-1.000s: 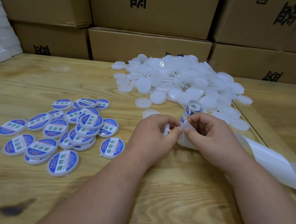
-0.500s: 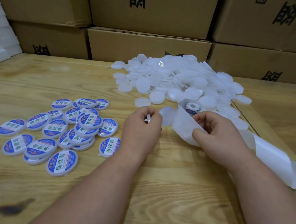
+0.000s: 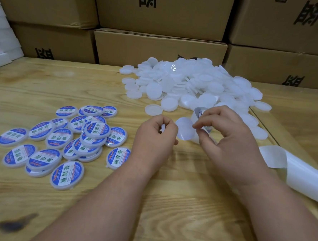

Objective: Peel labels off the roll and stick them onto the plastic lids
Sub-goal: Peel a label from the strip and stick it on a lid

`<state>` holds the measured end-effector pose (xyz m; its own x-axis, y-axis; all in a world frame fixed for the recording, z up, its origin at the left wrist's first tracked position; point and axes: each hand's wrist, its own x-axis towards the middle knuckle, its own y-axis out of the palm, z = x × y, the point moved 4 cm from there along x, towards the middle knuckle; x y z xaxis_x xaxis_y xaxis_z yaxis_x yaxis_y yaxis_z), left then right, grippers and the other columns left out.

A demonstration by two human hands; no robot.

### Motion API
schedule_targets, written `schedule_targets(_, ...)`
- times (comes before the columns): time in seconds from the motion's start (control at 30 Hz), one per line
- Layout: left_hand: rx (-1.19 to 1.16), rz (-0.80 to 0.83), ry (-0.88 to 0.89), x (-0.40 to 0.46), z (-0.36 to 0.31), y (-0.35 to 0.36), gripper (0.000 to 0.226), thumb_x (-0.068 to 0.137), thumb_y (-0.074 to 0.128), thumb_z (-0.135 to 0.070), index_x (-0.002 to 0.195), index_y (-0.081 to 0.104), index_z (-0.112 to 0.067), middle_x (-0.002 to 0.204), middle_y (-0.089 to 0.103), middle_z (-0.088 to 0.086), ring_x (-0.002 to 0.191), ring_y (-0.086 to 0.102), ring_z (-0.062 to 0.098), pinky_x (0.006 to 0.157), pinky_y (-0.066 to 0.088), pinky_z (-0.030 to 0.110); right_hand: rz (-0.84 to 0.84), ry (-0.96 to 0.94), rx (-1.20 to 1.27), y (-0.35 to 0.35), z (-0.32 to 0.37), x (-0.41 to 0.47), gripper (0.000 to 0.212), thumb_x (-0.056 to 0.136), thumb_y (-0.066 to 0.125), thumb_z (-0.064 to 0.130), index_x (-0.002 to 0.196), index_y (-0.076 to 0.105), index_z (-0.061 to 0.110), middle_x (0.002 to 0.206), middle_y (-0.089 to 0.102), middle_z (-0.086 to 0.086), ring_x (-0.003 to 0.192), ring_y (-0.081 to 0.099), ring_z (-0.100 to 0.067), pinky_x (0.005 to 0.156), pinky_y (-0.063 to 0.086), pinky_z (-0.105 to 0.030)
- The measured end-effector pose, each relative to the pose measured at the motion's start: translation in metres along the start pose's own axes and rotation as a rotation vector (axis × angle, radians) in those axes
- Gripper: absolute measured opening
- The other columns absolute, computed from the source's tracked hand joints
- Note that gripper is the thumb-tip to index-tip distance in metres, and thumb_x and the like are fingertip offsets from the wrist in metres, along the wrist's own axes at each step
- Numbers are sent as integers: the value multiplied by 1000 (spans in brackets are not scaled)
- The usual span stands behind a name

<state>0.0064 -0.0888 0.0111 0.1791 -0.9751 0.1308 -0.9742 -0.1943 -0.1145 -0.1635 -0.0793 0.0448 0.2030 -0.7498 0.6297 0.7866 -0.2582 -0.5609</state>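
Wooden table (image 3: 45, 83): labelled lids (image 3: 64, 138) left; plain lids (image 3: 194, 85) heaped rear right; cardboard boxes (image 3: 159, 47) stacked behind.

Pretty plain setup here: a light pine wooden table (image 3: 44, 87) with strong grain lines and a dark burn-like stain (image 3: 14, 223) near the front left corner. There's a seam (image 3: 276, 138) running across the right side where two boards meet. Behind it, brown cardboard boxes (image 3: 158, 49) are stacked tight like a wall, with black printed characters on them, upside down. Off at the far left sits some white foam sheeting (image 3: 3, 42), leaning against the boxes. Lighting is soft and even, kinda dim.
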Motion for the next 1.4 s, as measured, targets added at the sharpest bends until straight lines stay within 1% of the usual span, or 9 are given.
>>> schedule_targets(0.1, 2, 32, 10, -1, -1, 1, 21, 93, 56, -18, 72, 60, -18, 70, 66, 5, 60, 68, 2, 47, 42, 14, -5, 27, 29, -1, -2, 1, 24, 84, 71, 18, 87, 67, 41, 103, 59, 20, 102, 57, -12, 83, 40, -12)
schedule_targets(0.2, -13, 72, 20, -1, -2, 3, 17, 92, 57, -19, 76, 61, -13, 77, 70, 15, 54, 62, 0, 47, 42, 15, -2, 44, 40, -2, -2, 1, 19, 83, 74, 21, 87, 69, 39, 101, 60, 17, 98, 58, -14, 80, 40, -12)
schedule_targets(0.57, -335, 270, -19, 4, -4, 7, 22, 82, 53, -24, 85, 63, -5, 79, 70, 8, 64, 68, 26, 50, 47, 28, -46, 38, 147, -5, 14, 0, 12, 79, 69, 11, 79, 65, 23, 92, 65, 10, 94, 61, -16, 76, 44, -18)
schedule_targets(0.77, -426, 279, -131, 8, -2, 9, 40, 100, 40, -38, 72, 55, -13, 67, 50, 6, 48, 48, 22, 45, 30, 23, -185, 125, 244, -8, 16, -1, 12, 77, 70, 15, 74, 66, 25, 87, 68, 11, 88, 63, -13, 75, 48, -20)
schedule_targets(0.93, -623, 225, -214, 9, -2, 6, 23, 87, 25, -17, 76, 46, -17, 72, 32, 2, 58, 31, 16, 54, 13, 28, -295, 254, 384, -13, 9, 0, 14, 78, 70, 20, 70, 67, 31, 92, 70, 14, 85, 66, -6, 74, 50, -19)
schedule_targets(1.07, -654, 147, -263, 12, 6, 10, 21, 93, 33, -11, 86, 53, -16, 76, 43, 2, 64, 44, 18, 49, 29, 26, -320, 345, 473, -13, 2, -1, 14, 81, 73, 19, 72, 71, 29, 72, 70, 11, 67, 62, -6, 64, 52, -20)
schedule_targets(1.17, -534, 131, -231, 15, 12, 11, 4, 88, 58, -22, 92, 59, -19, 95, 55, 7, 79, 54, 25, 53, 43, 31, -324, 359, 475, -12, 0, -1, 22, 85, 76, 9, 75, 70, 28, 73, 70, 12, 67, 61, -5, 63, 51, -18)
schedule_targets(1.23, -479, 145, -187, 15, 14, 12, 11, 90, 66, -26, 98, 60, -21, 108, 62, 9, 92, 68, 26, 58, 51, 30, -335, 368, 487, -12, -1, 0, 24, 87, 77, 6, 79, 68, 26, 74, 70, 12, 68, 62, -4, 64, 50, -17)
schedule_targets(1.4, -541, 206, -135, 13, 12, 12, 19, 102, 59, -13, 121, 59, -17, 121, 72, 10, 102, 75, 28, 68, 60, 32, -342, 401, 559, -11, -1, 1, 22, 89, 76, 5, 84, 65, 23, 75, 71, 11, 72, 66, -6, 68, 53, -19)
